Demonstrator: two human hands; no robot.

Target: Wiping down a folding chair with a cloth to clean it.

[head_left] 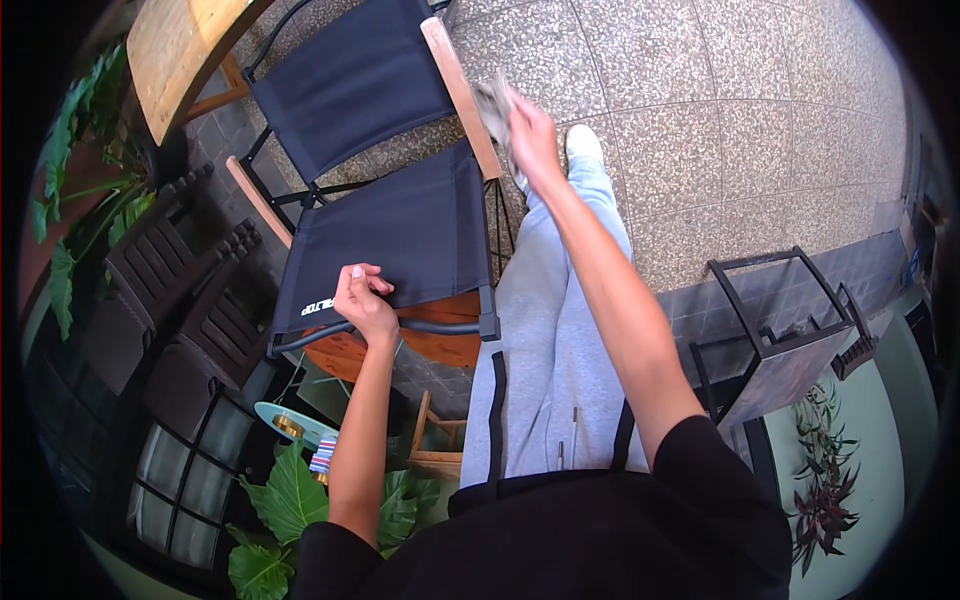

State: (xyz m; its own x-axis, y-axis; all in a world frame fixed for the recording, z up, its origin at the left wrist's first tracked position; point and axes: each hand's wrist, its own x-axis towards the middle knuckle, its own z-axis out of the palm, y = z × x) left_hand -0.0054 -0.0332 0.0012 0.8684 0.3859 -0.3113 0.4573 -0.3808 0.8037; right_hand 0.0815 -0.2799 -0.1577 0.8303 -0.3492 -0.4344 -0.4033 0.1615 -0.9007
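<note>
A folding chair with a dark fabric seat point(390, 235) and a dark fabric backrest point(350, 85) stands in front of me, to the left. My right hand point(533, 145) grips a grey-beige cloth point(493, 112), bunched against the outer side of the chair's wooden armrest point(462, 95). Part of the cloth is hidden behind my fingers, and it looks slightly blurred. Over the seat's near edge, my left hand point(366, 303) is loosely closed with its fingers curled, and nothing shows in it. Its wrist lies above the dark metal front tube point(435, 327).
A round-edged wooden table point(180, 60) is at the far left. Dark slatted chairs point(190, 270) and leafy plants point(290, 495) line the left side. On the right, a black metal frame point(775, 320) stands by the speckled tile floor point(740, 130). A wooden stool point(437, 457) is nearby.
</note>
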